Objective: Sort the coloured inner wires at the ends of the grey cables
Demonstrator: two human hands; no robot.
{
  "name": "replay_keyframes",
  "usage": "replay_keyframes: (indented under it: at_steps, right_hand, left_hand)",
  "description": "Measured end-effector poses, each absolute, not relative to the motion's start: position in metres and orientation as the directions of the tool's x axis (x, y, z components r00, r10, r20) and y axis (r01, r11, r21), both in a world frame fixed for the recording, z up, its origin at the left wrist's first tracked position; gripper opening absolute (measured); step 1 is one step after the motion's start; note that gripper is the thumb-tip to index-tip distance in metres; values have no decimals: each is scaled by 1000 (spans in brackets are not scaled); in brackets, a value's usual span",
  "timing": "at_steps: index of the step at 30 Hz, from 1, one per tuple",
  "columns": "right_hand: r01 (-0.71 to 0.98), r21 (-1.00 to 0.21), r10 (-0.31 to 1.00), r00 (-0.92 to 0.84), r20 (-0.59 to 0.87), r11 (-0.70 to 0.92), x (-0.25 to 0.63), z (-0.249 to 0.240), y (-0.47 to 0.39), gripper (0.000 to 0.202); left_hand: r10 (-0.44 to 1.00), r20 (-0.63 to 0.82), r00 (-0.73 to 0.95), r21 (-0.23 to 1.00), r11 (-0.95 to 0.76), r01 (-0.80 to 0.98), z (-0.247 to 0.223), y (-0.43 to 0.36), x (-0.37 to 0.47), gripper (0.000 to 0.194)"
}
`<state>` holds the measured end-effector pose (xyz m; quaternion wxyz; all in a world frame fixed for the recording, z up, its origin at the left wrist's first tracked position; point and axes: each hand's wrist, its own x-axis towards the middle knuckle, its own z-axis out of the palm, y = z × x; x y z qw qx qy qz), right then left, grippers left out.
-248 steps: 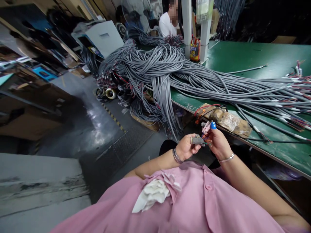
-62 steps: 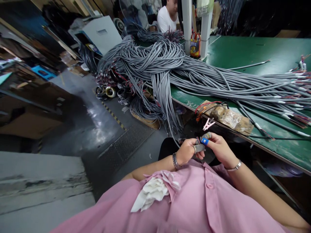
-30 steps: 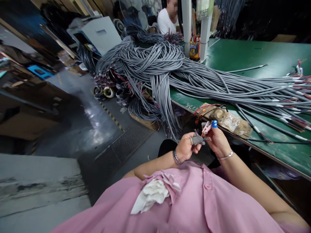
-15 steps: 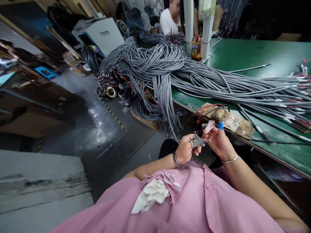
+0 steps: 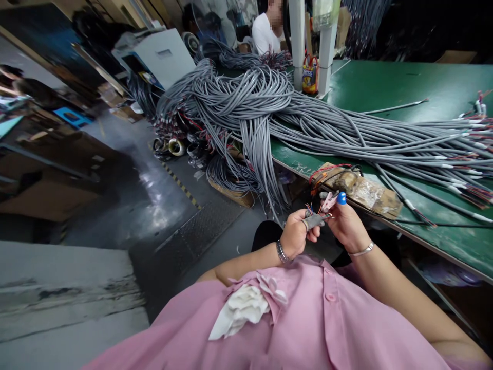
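Observation:
My left hand (image 5: 293, 237), wearing a dark metal watch band, is closed around a short grey piece with thin coloured wires (image 5: 314, 221) standing out of it; whether it is a connector or a cable end I cannot make out. Close on its right, my right hand (image 5: 349, 230) pinches a small pale pink piece (image 5: 329, 202) shaped like a clip. A blue cover (image 5: 341, 198) sits on a fingertip of that hand, and a bracelet circles the wrist. The two hands are near each other in front of the pink shirt, just off the table edge.
Long grey cables (image 5: 246, 92) lie heaped across the green table (image 5: 389, 85), some hanging over its edge. A taped cardboard piece (image 5: 360, 191) with wires is beside my right hand. White posts (image 5: 324, 54) stand behind. A person in white (image 5: 264, 33) sits at the back.
My right hand has shifted slightly left and its fingers have turned, showing more of the pink piece's forked shape. The left hand keeps its hold, with the grey piece tilted a little upward.

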<state>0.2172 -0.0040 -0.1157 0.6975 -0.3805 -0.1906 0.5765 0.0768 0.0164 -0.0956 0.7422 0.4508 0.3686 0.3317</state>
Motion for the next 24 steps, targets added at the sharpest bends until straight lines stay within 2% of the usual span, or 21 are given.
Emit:
replay_keyframes:
  at_steps: [3,9,20,24]
  right_hand:
    - [-701,-708,931,307,-197,82,216,-114,0,37]
    - [-700,-705,923,336,-188,111,213,-112,0,36]
    - [-784,-614,959,96,-265,-91,225,-117,-12,47]
    - [-736,-653,969,-17,-245,-178,229,-115,-23,45]
  left_hand:
    - [820,-260,510,913,381,-147,-96,16,79,22]
    - [818,-276,505,910,391,-137,-96,15,80,20]
    - [834,-242,495,926,351,-137,-101,8,63,24]
    - [841,-235,487,932,336,-132,-103,8,60,26]
